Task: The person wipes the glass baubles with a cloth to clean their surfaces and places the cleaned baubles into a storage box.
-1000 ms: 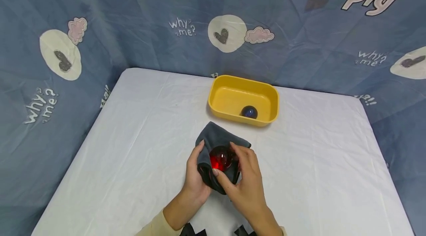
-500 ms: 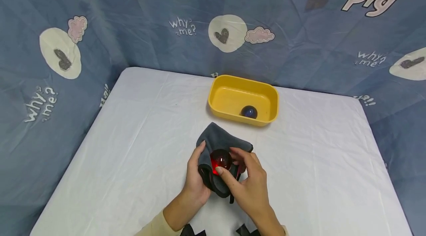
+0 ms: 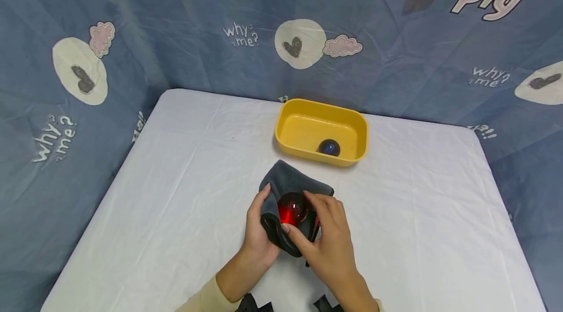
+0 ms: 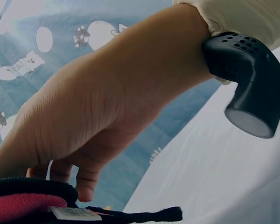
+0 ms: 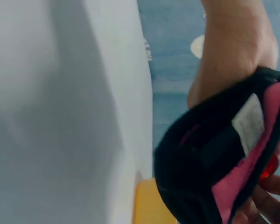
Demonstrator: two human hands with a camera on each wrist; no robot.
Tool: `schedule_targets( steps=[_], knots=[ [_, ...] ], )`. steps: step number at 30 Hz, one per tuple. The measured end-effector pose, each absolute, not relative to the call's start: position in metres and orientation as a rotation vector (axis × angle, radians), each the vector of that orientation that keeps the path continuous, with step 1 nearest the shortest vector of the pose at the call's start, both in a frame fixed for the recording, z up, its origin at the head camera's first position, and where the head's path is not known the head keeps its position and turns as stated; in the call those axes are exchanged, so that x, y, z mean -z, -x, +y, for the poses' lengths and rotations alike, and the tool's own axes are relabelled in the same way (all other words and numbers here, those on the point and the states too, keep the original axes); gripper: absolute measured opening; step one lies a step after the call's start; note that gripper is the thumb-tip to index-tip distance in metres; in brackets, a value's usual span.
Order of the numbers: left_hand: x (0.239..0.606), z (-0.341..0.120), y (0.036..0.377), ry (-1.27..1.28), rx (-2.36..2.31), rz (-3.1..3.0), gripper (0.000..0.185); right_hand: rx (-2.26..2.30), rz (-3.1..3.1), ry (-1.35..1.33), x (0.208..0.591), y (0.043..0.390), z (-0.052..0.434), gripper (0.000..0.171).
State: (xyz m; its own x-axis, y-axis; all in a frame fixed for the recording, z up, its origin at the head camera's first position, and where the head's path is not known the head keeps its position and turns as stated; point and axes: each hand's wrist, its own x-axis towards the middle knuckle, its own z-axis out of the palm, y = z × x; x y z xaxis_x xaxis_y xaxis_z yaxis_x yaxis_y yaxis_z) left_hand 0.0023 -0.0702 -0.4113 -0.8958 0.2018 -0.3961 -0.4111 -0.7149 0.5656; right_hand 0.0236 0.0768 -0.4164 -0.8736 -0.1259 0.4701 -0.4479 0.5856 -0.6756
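Note:
In the head view, a clear red ball (image 3: 292,208) rests against a folded dark grey cloth (image 3: 281,177). My left hand (image 3: 258,234) grips the cloth from the left and beneath, its thumb along the near face. The thumb and fingers of my right hand (image 3: 330,236) pinch the ball from the right. Black edging and a pink underside show on the cloth (image 5: 235,182) in the right wrist view, with a white label (image 5: 249,122) attached. Only part of the ball (image 5: 273,163) shows there. The left wrist view has the cloth (image 4: 28,205) below my hand.
Just beyond the hands stands a yellow tray (image 3: 299,106) with a dark blue ball (image 3: 329,147) inside. White cloth covers the table (image 3: 184,194). A printed blue curtain (image 3: 202,62) hangs behind and along both sides.
My right thumb and fingers dip slightly with the ball half a second ago, then come back up, shifting it against the cloth. The left hand keeps its grip. The tray stays put.

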Motion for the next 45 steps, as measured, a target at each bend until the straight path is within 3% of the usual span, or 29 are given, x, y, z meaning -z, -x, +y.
schedule_targets(
  steps=[8,26,37,45],
  knots=[
    [0.410,-0.069,-0.006,0.441,-2.588,0.980,0.062,-1.205,-2.408,-0.392,0.417,-0.025,0.075,0.061],
    [0.410,-0.070,-0.008,0.518,-2.511,0.975,0.068,-1.512,-2.603,-0.512,0.408,-0.015,0.097,0.042],
    [0.410,-0.067,-0.010,0.438,-2.569,0.922,0.065,-1.363,-2.541,-0.557,0.411,-0.019,0.098,0.081],
    [0.409,-0.067,-0.009,0.448,-2.561,0.946,0.066,-1.456,-2.424,-0.561,0.410,-0.017,0.098,0.056]
  ],
)
